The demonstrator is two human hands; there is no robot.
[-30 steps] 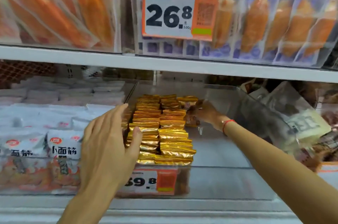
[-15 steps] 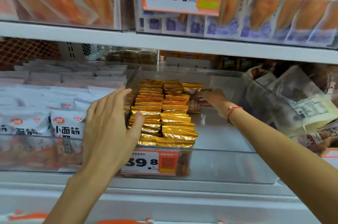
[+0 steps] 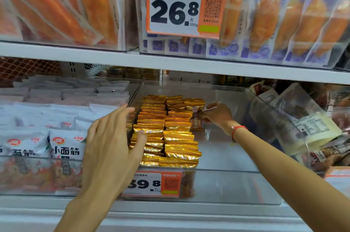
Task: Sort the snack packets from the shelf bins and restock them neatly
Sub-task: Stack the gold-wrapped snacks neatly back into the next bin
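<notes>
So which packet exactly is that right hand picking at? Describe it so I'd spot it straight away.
Find the clear bin in the middle of the lower shelf, with the 59.8 price tag on its front. Two neat rows of gold packets fill its left part. At their back right corner the right hand pinches the odd one: a brown-faced packet standing upright, showing its printed front instead of a gold edge.

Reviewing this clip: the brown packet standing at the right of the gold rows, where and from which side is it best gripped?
Probably by its top crimped edge, from the right. The brown packet stands upright against the gold rows, which block its left side, while the bin floor to its right is bare. The right hand already holds it from that side.
</notes>
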